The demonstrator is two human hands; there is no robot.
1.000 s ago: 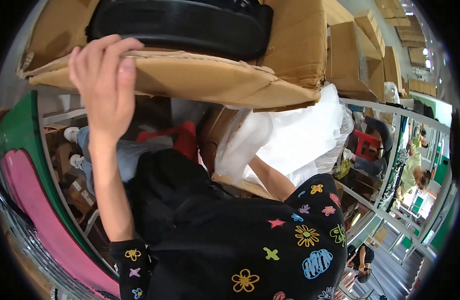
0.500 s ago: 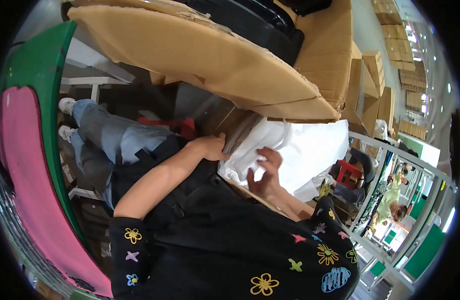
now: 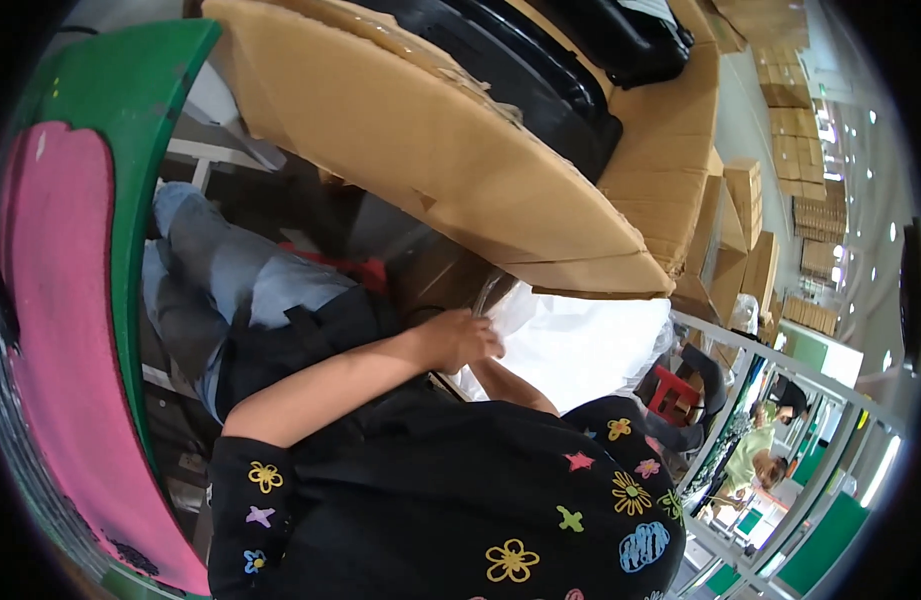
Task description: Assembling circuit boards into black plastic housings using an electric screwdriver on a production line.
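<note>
My left hand (image 3: 462, 340) reaches across my lap with its fingers curled in, at the near edge of a white plastic liner (image 3: 580, 345). What its fingers close on, if anything, is hidden. My right forearm (image 3: 515, 385) comes from the other side and meets it there. My right hand lies behind the left one, so its fingers do not show. A strip of clear film (image 3: 492, 290) rises just beyond my left fingers. The liner bulges under the overhanging wall of a large cardboard box (image 3: 460, 190).
Black moulded plastic parts (image 3: 520, 70) lie in the large box. At left stands a green board (image 3: 150, 180) with a pink panel (image 3: 60, 270). A red-and-black chair (image 3: 675, 395), a white metal frame (image 3: 780, 350), stacked cartons (image 3: 795, 150) and a person in light green (image 3: 750, 460) are at right.
My right hand, earlier spread over the white liner, has drawn in behind my left hand. My left hand has moved right and nearer. The whole view has shifted a little.
</note>
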